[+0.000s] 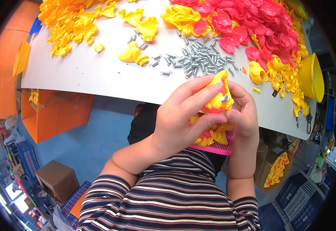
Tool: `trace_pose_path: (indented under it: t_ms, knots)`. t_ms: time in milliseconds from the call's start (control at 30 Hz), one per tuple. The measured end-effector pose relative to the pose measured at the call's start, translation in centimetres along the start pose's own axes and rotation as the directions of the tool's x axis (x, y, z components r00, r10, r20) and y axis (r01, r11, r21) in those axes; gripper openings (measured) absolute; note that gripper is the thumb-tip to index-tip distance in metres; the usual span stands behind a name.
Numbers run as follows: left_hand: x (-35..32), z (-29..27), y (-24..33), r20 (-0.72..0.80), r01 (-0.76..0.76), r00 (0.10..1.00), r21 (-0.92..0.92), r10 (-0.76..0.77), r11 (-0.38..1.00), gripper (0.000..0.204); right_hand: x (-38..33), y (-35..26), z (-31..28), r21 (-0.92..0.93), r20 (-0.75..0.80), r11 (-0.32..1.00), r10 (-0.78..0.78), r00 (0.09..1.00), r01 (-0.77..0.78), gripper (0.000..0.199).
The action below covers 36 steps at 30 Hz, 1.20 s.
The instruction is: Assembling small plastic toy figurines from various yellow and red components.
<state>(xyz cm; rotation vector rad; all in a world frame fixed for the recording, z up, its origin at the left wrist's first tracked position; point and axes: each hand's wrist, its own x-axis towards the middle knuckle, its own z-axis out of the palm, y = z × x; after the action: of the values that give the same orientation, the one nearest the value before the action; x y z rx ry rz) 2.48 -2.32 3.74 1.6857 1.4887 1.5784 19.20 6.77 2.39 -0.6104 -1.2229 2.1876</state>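
Both hands hold one small yellow and pink plastic toy piece (220, 96) just over the near edge of the white table (91, 73). My left hand (185, 117) wraps it from the left, fingers across its front. My right hand (244, 111) pinches it from the right. A small metal spring sits on the piece between my fingers. Beyond it on the table lies a heap of metal springs (198, 59). A pink basket (218, 144) with finished yellow and pink pieces rests on my lap under my hands.
Yellow plastic parts (70, 25) are piled at the table's far left, pink parts (252, 23) at the far right, with yellow rings and a yellow bowl (312, 77) along the right edge. Orange bins (56, 111) stand under the table; a cardboard box (56, 179) and blue crates sit on the floor.
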Motion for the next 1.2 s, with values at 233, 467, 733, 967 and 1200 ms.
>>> trace_pose_path:
  t_ms: [233, 467, 733, 967, 1200]
  knots:
    - [-0.3, 0.2, 0.2, -0.004, -0.028, 1.000, 0.023, 0.028, 0.999, 0.058, -0.3, 0.2, -0.8, 0.056, 0.055, 0.998, -0.019, 0.998, 0.016, 0.073]
    - [-0.3, 0.2, 0.0, -0.007, -0.091, 0.996, 0.046, 0.092, 0.995, 0.060, -0.5, 0.2, -1.2, 0.078, 0.077, 0.995, -0.066, 0.995, 0.060, 0.073]
    - [0.2, -0.3, 0.2, 0.126, 0.000, 0.992, -0.095, 0.013, 0.995, 0.077, 0.2, -0.4, 1.7, -0.308, -0.048, 0.946, -0.125, 0.991, 0.104, 0.068]
    - [-0.4, 1.2, -1.5, 0.005, 0.292, 0.948, -0.419, -0.319, 0.860, 0.044, 0.9, 0.9, 2.9, -0.895, 0.088, 0.329, -0.529, 0.844, 0.300, 0.061]
    - [0.0, 0.4, -2.2, 0.241, 0.469, 0.788, -0.831, -0.566, 0.299, 0.039, -0.4, 1.4, 2.0, -0.571, -0.113, 0.806, -0.264, 0.958, 0.155, 0.069]
